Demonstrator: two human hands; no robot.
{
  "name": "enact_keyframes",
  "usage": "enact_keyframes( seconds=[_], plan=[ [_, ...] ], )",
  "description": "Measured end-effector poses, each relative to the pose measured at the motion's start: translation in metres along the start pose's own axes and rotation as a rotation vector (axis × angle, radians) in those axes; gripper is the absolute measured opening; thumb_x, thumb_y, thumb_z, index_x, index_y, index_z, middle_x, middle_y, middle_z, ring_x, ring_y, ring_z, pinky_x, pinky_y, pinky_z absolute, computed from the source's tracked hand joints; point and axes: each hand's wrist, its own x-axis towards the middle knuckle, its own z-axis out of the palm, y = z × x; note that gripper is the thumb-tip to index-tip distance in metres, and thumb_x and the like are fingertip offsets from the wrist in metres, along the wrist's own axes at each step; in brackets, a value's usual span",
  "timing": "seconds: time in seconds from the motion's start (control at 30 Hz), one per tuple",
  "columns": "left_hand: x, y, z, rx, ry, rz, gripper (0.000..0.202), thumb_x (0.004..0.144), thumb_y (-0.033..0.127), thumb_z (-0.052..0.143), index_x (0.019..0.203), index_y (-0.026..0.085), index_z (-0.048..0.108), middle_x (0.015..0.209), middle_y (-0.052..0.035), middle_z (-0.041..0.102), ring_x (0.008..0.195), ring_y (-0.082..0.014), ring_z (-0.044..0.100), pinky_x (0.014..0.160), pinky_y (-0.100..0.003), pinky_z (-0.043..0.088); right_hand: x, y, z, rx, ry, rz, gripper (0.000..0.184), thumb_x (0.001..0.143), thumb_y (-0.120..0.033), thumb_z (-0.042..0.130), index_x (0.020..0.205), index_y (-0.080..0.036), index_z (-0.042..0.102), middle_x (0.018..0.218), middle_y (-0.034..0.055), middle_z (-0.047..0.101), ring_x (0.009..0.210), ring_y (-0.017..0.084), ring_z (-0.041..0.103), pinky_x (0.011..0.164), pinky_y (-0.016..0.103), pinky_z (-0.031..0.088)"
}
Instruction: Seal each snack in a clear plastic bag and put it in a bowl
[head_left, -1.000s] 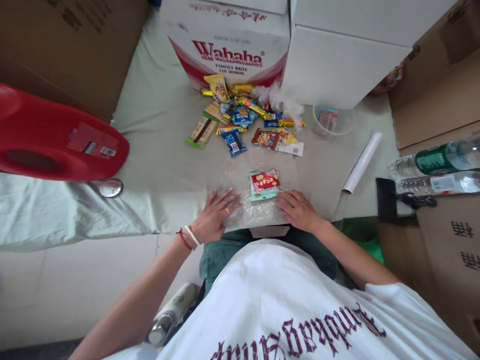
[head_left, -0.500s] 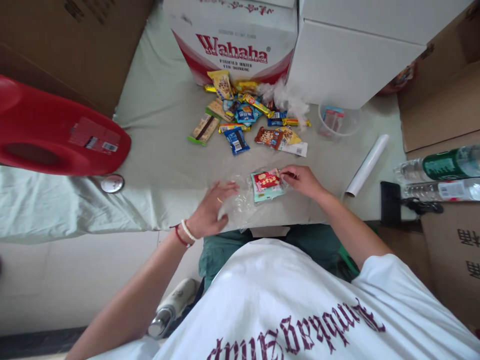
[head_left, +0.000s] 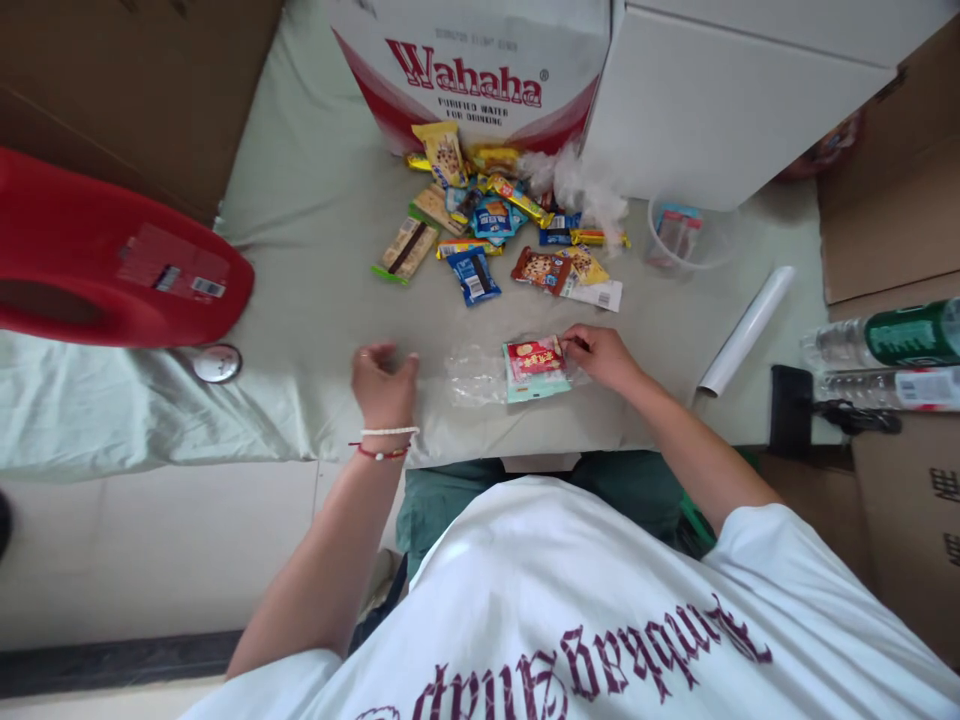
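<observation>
In front of me on the cloth lies a clear plastic bag (head_left: 475, 376), its left part flat and crinkled. A red and pale green snack packet (head_left: 537, 368) sits at the bag's right end and seems to be inside it. My right hand (head_left: 606, 358) pinches the right edge of the bag beside the packet. Left of the bag, my left hand (head_left: 385, 385) is apart from it, thumb away from the bent fingers, holding nothing.
A pile of wrapped snacks (head_left: 495, 215) lies before the Wahaha carton (head_left: 480, 75). To the right are a clear plastic tub (head_left: 709, 262), a white roll (head_left: 747, 332), a black phone-like object (head_left: 790, 410) and bottles (head_left: 911, 335). A red jug (head_left: 112, 250) and round tin (head_left: 217, 363) are left.
My left hand has moved left, off the plastic bag. My right hand keeps its pinch at the bag's right edge. The view has shifted slightly.
</observation>
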Motion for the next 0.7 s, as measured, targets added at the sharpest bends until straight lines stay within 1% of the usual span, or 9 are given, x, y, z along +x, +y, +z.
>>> enact_keyframes(
  seconds=[0.03,0.1,0.13,0.17,0.27,0.37,0.47,0.6,0.7],
  plan=[
    [-0.002,0.004,-0.006,-0.001,0.131,0.024,0.027,0.077,0.024,0.069,0.101,0.019,0.06,0.11,-0.0109,0.067,0.103,-0.0277,0.064,0.099,-0.051,0.053,0.001,0.0,0.002,-0.016,0.004,0.012,0.027,0.092,-0.035,0.056,0.097,-0.018,0.077,0.077,0.0032,0.071,0.066,0.016,0.057,0.064,0.028,0.039],
    [-0.019,0.014,-0.02,-0.007,0.359,0.228,0.021,0.079,0.017,0.062,0.1,0.021,0.06,0.109,-0.0095,0.064,0.107,-0.0284,0.061,0.101,-0.053,0.049,0.002,0.0,0.006,-0.03,0.008,0.029,0.025,0.093,-0.033,0.056,0.098,-0.019,0.076,0.077,0.0032,0.071,0.067,0.017,0.057,0.066,0.028,0.041],
    [-0.033,0.019,-0.026,-0.011,0.373,0.388,0.019,0.081,0.016,0.061,0.099,0.022,0.061,0.107,-0.0088,0.064,0.11,-0.029,0.061,0.103,-0.054,0.048,0.003,0.001,0.007,-0.026,0.01,0.031,0.025,0.093,-0.032,0.056,0.098,-0.019,0.076,0.077,0.0033,0.071,0.067,0.017,0.058,0.067,0.029,0.041],
    [-0.049,0.025,-0.029,-0.043,0.345,0.564,0.017,0.082,0.015,0.061,0.096,0.024,0.063,0.101,-0.0075,0.064,0.108,-0.0288,0.062,0.103,-0.053,0.047,0.003,0.001,0.007,-0.021,0.014,0.026,0.026,0.094,-0.033,0.055,0.098,-0.019,0.076,0.078,0.0036,0.072,0.068,0.017,0.059,0.068,0.029,0.042],
    [-0.085,0.048,-0.017,-0.058,-0.07,0.975,0.026,0.086,0.019,0.064,0.11,0.028,0.069,0.103,-0.0055,0.071,0.11,-0.0263,0.066,0.105,-0.048,0.047,0.004,0.002,0.007,-0.038,0.062,-0.023,0.03,0.097,-0.037,0.052,0.095,-0.018,0.075,0.083,0.0059,0.072,0.075,0.02,0.062,0.072,0.031,0.044],
    [-0.087,0.069,0.024,0.108,-0.322,0.917,0.048,0.096,0.035,0.06,0.143,0.024,0.06,0.139,-0.0131,0.068,0.139,-0.0309,0.056,0.121,-0.054,0.034,0.005,0.001,0.005,-0.075,0.11,-0.066,0.032,0.099,-0.039,0.051,0.095,-0.019,0.076,0.09,0.0084,0.073,0.084,0.022,0.065,0.078,0.033,0.046],
    [-0.068,0.08,0.067,0.219,-0.493,0.791,0.06,0.099,0.046,0.056,0.153,0.02,0.053,0.15,-0.017,0.062,0.156,-0.0389,0.035,0.128,-0.069,0.009,0.003,-0.001,0.005,-0.043,0.071,-0.066,0.032,0.101,-0.04,0.05,0.098,-0.02,0.076,0.092,0.0081,0.075,0.085,0.022,0.066,0.08,0.032,0.047],
    [-0.053,0.074,0.088,0.195,-0.66,0.846,0.038,0.101,0.042,0.053,0.132,0.028,0.071,0.134,-0.0105,0.073,0.157,-0.037,0.036,0.126,-0.075,0.0,-0.005,0.001,0.003,0.105,0.043,-0.053,0.038,0.099,-0.05,0.056,0.114,-0.019,0.073,0.094,0.0065,0.075,0.08,0.018,0.065,0.078,0.03,0.048],
    [-0.052,0.065,0.08,0.166,-0.582,0.878,0.028,0.101,0.042,0.055,0.109,0.03,0.08,0.143,-0.0073,0.069,0.159,-0.0353,0.032,0.128,-0.073,0.005,-0.01,0.009,-0.006,0.205,-0.02,-0.075,0.053,0.089,-0.054,0.07,0.13,-0.02,0.068,0.096,0.0034,0.073,0.069,0.013,0.057,0.069,0.027,0.046]
  ],
)
